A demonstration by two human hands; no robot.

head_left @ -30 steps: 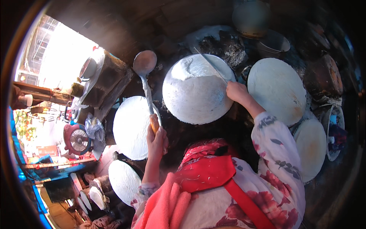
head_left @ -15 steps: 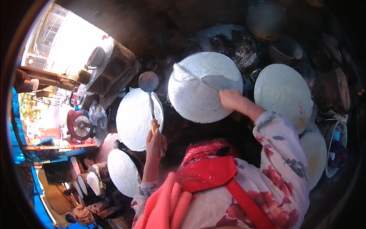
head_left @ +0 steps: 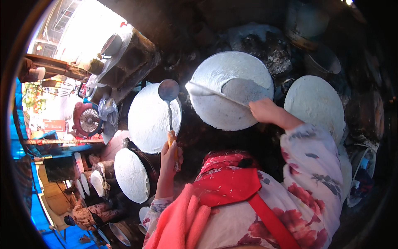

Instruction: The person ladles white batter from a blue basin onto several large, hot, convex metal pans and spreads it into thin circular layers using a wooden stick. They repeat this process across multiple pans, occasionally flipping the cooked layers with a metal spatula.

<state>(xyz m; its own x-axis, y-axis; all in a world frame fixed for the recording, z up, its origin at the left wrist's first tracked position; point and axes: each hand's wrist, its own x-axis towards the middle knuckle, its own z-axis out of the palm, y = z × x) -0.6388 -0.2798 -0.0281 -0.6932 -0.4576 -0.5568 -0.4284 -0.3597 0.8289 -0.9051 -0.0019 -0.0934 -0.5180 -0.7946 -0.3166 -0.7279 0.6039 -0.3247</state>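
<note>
My left hand [head_left: 169,157] grips the wooden handle of a long metal ladle [head_left: 168,89], whose bowl hangs at the upper right rim of a white-coated round griddle [head_left: 145,120]. My right hand [head_left: 263,110] is closed on a thin flat spreader [head_left: 213,92], lying slantwise across the middle griddle [head_left: 222,116]. White batter [head_left: 226,62] coats much of that surface, with a greyer patch right of the spreader. To the right sits another coated griddle [head_left: 313,103]; below the left one stands a smaller coated round [head_left: 130,174].
A pink fan [head_left: 88,118] and plastic bag [head_left: 108,114] are at left, near a bright opening. Another person [head_left: 87,216] is at lower left beside stacked pale discs [head_left: 97,182]. Dark pots [head_left: 323,60] line the back right; a metal basin [head_left: 361,174] is at far right.
The spreader has swept leftward across the middle griddle, spreading the batter. The ladle's bowl has dropped lower, by the left griddle. The whole view has shifted a little.
</note>
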